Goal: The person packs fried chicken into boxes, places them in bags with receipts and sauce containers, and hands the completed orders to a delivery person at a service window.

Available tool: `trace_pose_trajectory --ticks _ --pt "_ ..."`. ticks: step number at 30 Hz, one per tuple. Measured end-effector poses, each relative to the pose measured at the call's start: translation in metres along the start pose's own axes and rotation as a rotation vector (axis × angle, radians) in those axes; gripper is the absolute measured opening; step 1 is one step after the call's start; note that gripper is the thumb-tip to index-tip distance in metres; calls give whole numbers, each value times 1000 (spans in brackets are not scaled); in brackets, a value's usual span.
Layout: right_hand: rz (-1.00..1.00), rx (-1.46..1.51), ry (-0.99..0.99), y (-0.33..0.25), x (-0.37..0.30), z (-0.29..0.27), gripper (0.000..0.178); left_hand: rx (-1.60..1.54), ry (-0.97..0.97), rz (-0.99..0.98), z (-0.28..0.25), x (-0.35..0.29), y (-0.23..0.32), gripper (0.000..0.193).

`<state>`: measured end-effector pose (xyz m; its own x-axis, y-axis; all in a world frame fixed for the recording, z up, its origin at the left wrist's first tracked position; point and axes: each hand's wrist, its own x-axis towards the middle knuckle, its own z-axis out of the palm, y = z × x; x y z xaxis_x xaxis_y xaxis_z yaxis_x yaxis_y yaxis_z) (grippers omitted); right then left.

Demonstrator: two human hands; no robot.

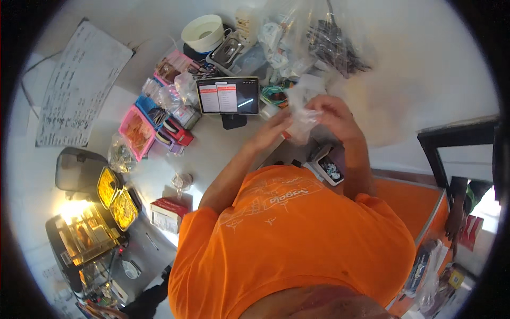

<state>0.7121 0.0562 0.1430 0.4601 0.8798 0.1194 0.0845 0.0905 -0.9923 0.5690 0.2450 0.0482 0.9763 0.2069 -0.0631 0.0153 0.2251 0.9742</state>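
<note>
A clear plastic bag (pixel 304 128) hangs between my two hands, above the near right side of the grey table. My right hand (pixel 336 118) is closed on its upper right part with bent fingers. On the other side my left hand (pixel 272 131) has its fingers pressed together at the bag's left edge. Whatever the bag holds, if anything, I cannot make out. Beneath my right forearm is an open white box (pixel 328 166) with small dark and pale pieces in it.
A tablet on a stand (pixel 228 95) stands left of my hands. Pink bins (pixel 137 133) and a blue bin (pixel 153 110) line the table's left side. Large clear bags (pixel 329 42) fill the back. A clear jar (pixel 181 182) and a red-and-white box (pixel 167 214) stand near left.
</note>
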Motion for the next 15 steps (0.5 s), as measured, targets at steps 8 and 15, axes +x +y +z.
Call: trace_pose_trajectory --ticks 8,15 --pt "-143 752 207 -16 -7 17 30 -694 30 -367 -41 -40 -47 28" --pt "68 355 238 -19 16 28 15 -628 234 -255 -105 -145 -45 21"
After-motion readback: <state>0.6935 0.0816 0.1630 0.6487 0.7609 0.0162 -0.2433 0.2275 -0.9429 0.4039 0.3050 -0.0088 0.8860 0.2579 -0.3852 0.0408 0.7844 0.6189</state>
